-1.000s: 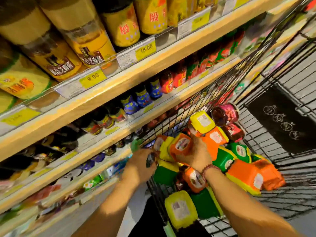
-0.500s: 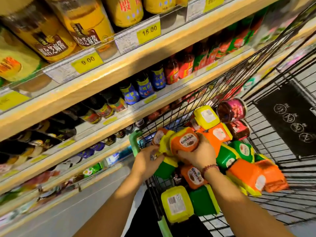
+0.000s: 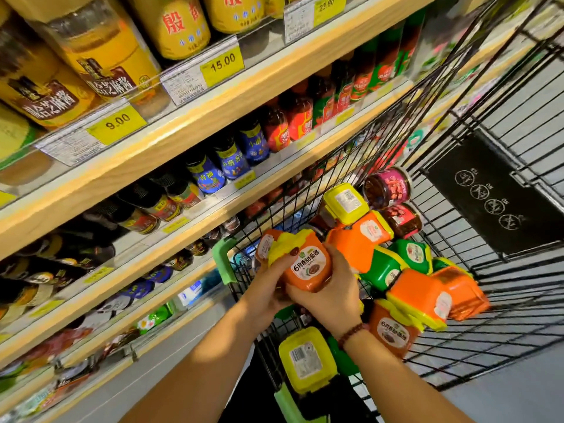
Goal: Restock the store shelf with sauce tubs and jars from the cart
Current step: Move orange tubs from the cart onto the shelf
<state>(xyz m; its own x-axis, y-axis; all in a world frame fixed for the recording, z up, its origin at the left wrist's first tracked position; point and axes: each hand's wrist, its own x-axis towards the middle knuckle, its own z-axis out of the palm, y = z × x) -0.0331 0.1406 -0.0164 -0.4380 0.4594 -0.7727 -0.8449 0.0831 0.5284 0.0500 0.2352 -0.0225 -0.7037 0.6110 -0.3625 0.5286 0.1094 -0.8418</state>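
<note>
The grip is two-handed: left hand (image 3: 268,288) and right hand (image 3: 332,297) curl round one orange sauce tub (image 3: 308,270), held just above the pile in the cart (image 3: 457,346). The shelf (image 3: 213,117) lies up and leftward, so the left hand is nearer and likely leads.

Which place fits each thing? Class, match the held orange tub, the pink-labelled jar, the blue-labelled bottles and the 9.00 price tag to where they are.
Things
1. orange square plastic sauce tub
2. dark glass jar with a pink label
3. blue-labelled dark bottles
4. yellow 9.00 price tag

Places
A. front edge of the upper wooden shelf
B. gripped by the left hand and right hand
C. far side of the pile in the black wire cart
D. standing on the second wooden shelf

Pairs: 1-B, 2-C, 3-D, 4-A
</note>
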